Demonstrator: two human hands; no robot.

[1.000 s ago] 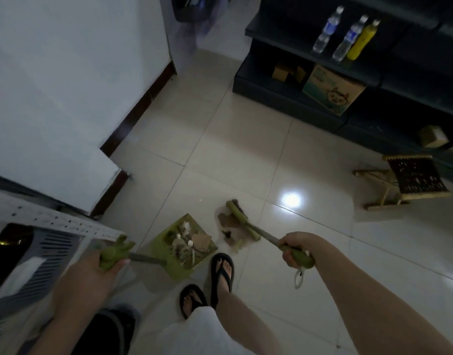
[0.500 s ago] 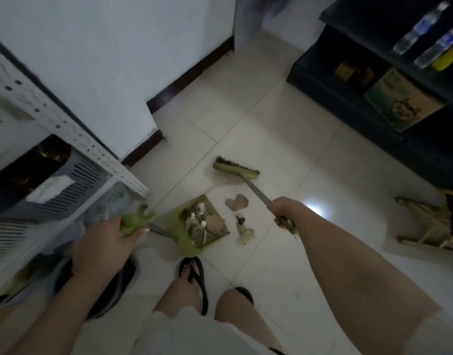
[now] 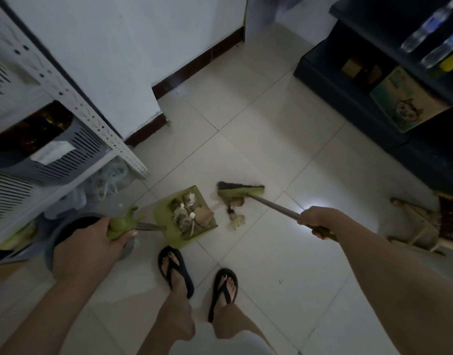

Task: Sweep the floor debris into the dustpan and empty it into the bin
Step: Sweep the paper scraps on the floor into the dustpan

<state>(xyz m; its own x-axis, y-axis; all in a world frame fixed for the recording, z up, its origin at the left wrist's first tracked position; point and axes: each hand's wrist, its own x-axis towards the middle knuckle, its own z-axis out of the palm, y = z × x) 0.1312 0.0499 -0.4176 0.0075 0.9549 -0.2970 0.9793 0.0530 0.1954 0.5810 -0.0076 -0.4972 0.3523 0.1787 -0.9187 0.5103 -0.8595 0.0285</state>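
Your left hand [image 3: 92,242] is wrapped round the green moulded grip of the dustpan's handle [image 3: 120,224], thumb side up and fingers curled under it. From that grip a short metal rod runs to the green plastic dustpan [image 3: 166,221], which sits low on the beige tiled floor [image 3: 271,137] just ahead of your left foot. The pan holds a heap of brown and pale scraps [image 3: 192,213].

Your right hand [image 3: 317,219] is clamped on the upper end of the broom's grey metal shaft [image 3: 276,207], with a green end grip showing behind the knuckles. The shaft slants down to the green broom head with dark bristles [image 3: 240,192], which rests on the tile just beyond the pan's open edge. A few loose brown and yellowish bits of debris [image 3: 235,208] lie on the floor between the broom head and the pan, touching neither hand.

A round dark grey bin [image 3: 49,252] stands directly under your left hand and wrist. Both feet wear black flip-flops [image 3: 224,288]. To the left is a white perforated metal rack [image 3: 92,116] with a grey slotted basket [image 3: 54,152]; to the right, dark shelving [image 3: 348,80] holds a cardboard box printed with a dog [image 3: 404,103].
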